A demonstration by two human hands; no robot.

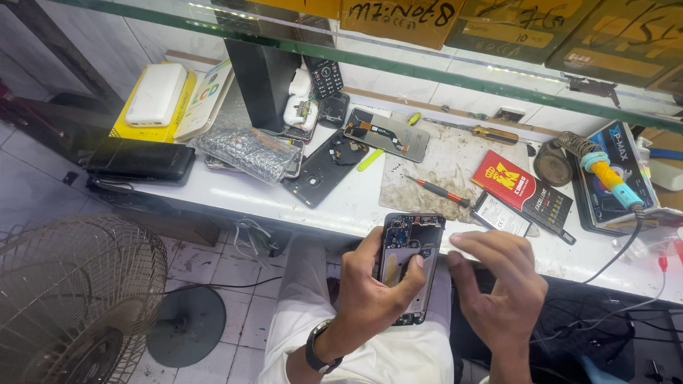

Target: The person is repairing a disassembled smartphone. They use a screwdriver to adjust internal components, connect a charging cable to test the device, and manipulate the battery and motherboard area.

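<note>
You've got the opened phone (pixel 410 264) up off the desk (pixel 334 203), held over your lap just in front of the desk's near edge, back cover gone and its circuit board and empty battery bay facing you. It looks light and stiff, but I'd call it fragile like this: bare board, thin flex strips, nothing to shield them. Best grip is by the frame edges, and that's what you're doing.

Your left hand (pixel 370 295) wraps it from the left side, fingers curled behind, thumb laid across the open bay. Your right hand (pixel 498 284) sits just beside the phone's right edge, fingers together and bent, loosely extended toward the upper corner; whether the tips touch the frame, I can't tell. That hand carries nothing.

Out on the desk: a flat battery (pixel 500 214) and a red-handled screwdriver (pixel 437 190) near the phone, on and beside a stained work mat (pixel 455 160). Further back, a black back cover (pixel 324 167), a detached screen panel (pixel 386 134), and a red packet (pixel 523 190). Off right, a soldering iron (pixel 605 171) in its coil stand. A floor fan (pixel 71 299) stands low at your left.
</note>
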